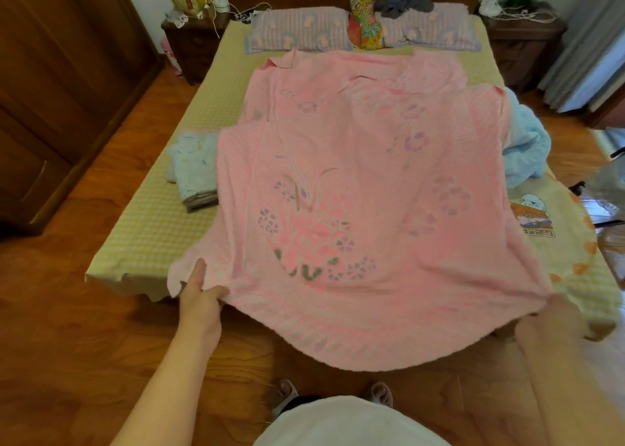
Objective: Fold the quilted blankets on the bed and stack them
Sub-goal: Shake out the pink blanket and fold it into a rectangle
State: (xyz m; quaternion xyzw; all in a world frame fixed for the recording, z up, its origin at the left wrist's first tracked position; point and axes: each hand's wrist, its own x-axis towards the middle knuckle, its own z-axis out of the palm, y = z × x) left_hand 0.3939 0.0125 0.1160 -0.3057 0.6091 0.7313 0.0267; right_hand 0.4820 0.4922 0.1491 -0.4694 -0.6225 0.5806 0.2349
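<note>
Pink floral blanket (365, 181) spread over the middle of the bed (148, 229), reaching from just short of the pillows down past the foot edge, where its near hem sags toward the wooden floor (84, 337); far end rumpled, with one corner turned over. Left hand (200, 302) clamped on the blanket's near-left corner, thumb on top, fingers tucked under the cloth; right hand (544, 320) blurred, closed on the near-right corner, fabric drawn taut toward it; the two hands well apart, the hem hanging in a curve between them. Folded pale-blue blanket (192, 171) lies on the bed just left of the pink blanket, its right side partly under the pink edge. Crumpled light-blue blanket (526, 141) heaped at the pink blanket's right side; yellow cartoon-print blanket (558, 242) flat on the bed beyond the pink blanket's near-right edge. Two lilac striped pillows (297, 34) at the head of the bed beyond the pink blanket, a bright floral cushion (365, 22) between them; grey garment (404, 0) on the right pillow. Slippered feet at the bottom of the view.
</note>
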